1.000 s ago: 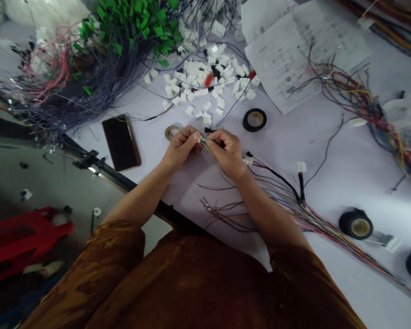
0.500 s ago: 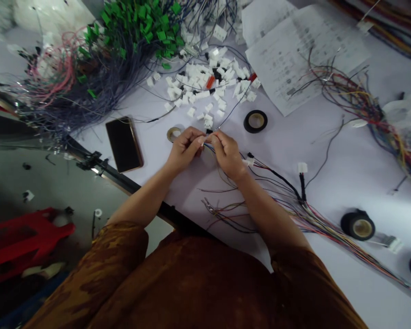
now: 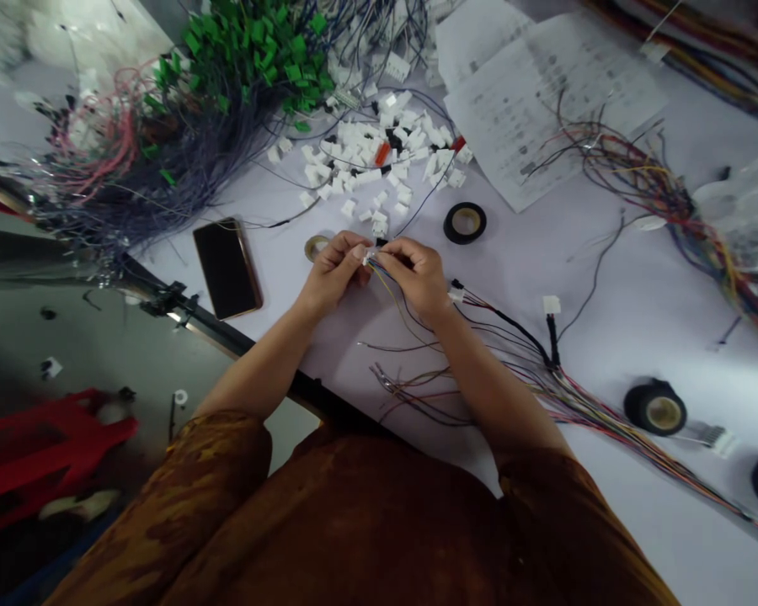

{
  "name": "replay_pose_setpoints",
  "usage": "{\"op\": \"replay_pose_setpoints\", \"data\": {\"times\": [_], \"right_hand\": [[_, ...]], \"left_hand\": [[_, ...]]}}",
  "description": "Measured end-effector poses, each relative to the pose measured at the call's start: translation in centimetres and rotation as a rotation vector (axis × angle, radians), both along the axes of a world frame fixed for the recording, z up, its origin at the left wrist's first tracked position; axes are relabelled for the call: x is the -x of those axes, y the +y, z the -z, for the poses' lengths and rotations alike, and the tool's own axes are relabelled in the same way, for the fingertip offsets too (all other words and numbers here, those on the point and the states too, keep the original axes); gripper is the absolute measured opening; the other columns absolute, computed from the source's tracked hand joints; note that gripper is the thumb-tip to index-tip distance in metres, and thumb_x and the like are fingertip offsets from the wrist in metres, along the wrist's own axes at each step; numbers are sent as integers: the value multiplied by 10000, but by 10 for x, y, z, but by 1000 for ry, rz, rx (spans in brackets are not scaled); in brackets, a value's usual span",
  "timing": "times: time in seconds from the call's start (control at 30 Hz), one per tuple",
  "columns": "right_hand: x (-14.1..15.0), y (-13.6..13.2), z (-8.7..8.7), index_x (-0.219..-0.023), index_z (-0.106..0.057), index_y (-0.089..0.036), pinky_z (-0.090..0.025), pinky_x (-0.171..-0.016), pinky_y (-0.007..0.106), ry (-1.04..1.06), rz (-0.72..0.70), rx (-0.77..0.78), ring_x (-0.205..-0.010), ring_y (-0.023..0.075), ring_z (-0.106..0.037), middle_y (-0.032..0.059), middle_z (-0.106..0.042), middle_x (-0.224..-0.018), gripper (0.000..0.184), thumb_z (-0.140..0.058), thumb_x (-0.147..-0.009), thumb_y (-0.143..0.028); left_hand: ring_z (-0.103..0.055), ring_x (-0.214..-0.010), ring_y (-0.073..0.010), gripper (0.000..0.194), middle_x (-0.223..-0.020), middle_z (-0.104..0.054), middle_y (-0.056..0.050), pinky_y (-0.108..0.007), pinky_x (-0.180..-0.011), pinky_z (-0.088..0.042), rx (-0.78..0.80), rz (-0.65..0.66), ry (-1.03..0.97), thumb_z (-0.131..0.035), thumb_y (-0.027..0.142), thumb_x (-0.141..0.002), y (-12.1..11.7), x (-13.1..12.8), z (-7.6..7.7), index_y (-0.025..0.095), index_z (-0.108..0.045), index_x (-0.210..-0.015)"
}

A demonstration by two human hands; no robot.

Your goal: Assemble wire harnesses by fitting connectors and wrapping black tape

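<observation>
My left hand point(image 3: 330, 271) and my right hand point(image 3: 417, 276) meet over the white table, fingertips almost touching. The left pinches a small white connector point(image 3: 367, 255). The right pinches thin coloured wires point(image 3: 392, 299) that run from the connector back under my wrist to a wire harness point(image 3: 543, 370). A heap of loose white connectors point(image 3: 379, 160) lies just beyond my hands.
A black phone point(image 3: 226, 267) lies left of my hands, a small tape ring point(image 3: 317, 247) beside them. Black tape rolls point(image 3: 464, 223) point(image 3: 655, 408) sit to the right. Printed sheets point(image 3: 531, 93), green-tagged wire bundles point(image 3: 227, 76) and coloured wires point(image 3: 675, 202) fill the far side. The table edge point(image 3: 240, 341) runs diagonally left.
My hands have stayed together at the same spot, the fingers shifting slightly on the connector and wires. The view has drifted a little.
</observation>
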State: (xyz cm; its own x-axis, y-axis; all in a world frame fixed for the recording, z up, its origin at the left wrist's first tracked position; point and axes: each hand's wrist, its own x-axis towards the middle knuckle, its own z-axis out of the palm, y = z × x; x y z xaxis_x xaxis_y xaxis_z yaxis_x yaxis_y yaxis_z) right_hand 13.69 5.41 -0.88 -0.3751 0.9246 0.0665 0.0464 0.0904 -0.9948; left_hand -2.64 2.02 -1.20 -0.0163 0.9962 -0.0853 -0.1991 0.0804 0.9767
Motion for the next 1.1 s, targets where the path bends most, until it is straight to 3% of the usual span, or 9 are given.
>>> {"op": "replay_pose_setpoints", "data": {"times": [0.13, 0.3, 0.6, 0.87, 1.1], "right_hand": [[-2, 2, -1, -764, -635, -194, -409, -657, 266, 37, -34, 45, -678, 116, -490, -21, -587, -699, 173, -626, -861, -337], [-4, 0, -2, -757, -610, -192, -392, -668, 271, 18, 52, -23, -673, 114, -468, -21, -553, -689, 194, -575, -904, -313], [-6, 1, 2, -744, -602, -181, -359, -617, 252, -11, -50, -7, -637, 102, -435, -33, -516, -656, 215, -573, -888, -339], [-3, -1, 0, -701, -587, -176, -340, -595, 249, -56, -21, 47, -611, 97, -408, -38, -489, -629, 202, -580, -848, -315], [-3, 0, -1, -703, -609, -172, -347, -585, 244, -70, -2, 127, -616, 101, -420, -33, -496, -627, 214, -590, -833, -342]], "left_hand": [[-507, -456, -71, 395, -602, -564, 33, -210, -439, -374, 48, 19, -59, -724, 579, -806, -1, -3, 0, 209, -586, -796], [-500, -454, -66, 381, -576, -566, 40, -201, -440, -369, 54, -8, -77, -730, 581, -801, -1, -4, 1, 220, -606, -805], [-490, -456, -67, 352, -577, -557, 38, -194, -425, -362, 96, 1, -163, -715, 535, -839, -1, -1, 3, 200, -614, -802], [-488, -463, -60, 367, -549, -565, 38, -202, -480, -373, -175, -80, 215, -710, 527, -843, -2, -2, -4, 185, -605, -760], [-524, -511, -79, 308, -596, -598, 17, -215, -521, -412, -247, -85, 331, -688, 490, -875, -5, 1, 2, 185, -665, -845]]}}
